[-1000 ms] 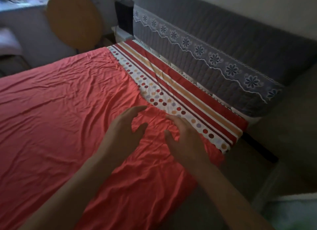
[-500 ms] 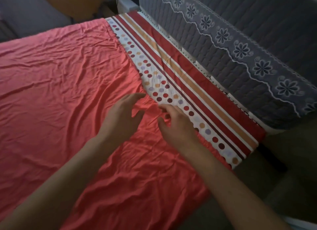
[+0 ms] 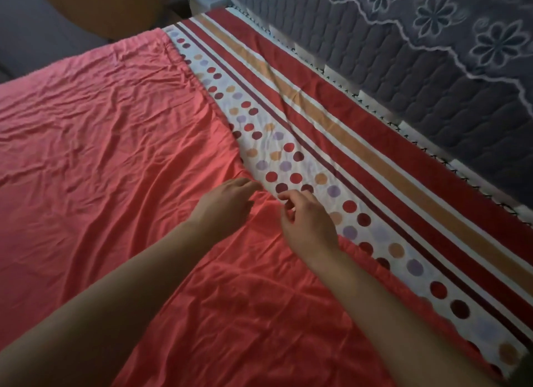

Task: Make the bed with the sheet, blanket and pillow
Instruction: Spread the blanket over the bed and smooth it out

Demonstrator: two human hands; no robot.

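The sheet (image 3: pixel 101 170), a plain coral-red cloth, lay spread over most of the bed, its surface creased with many fine wrinkles. Its upper edge ran as a slightly gathered line along a patterned cover (image 3: pixel 331 144), smooth cotton printed with coloured dots on white and broad red, orange and white stripes. Beyond that stood a grey quilted headboard (image 3: pixel 403 69) trimmed with scalloped floral lace (image 3: pixel 432 14). A round wooden panel (image 3: pixel 101 6) showed at the top left.

Both hands met at the sheet's edge. The left hand (image 3: pixel 225 203) rested on the red cloth, its fingers (image 3: pixel 249 184) bent down at the hem. The right hand (image 3: pixel 307 219) had its fingers curled close to the thumb, just beside the dots. I could not tell whether either hand actually held cloth.
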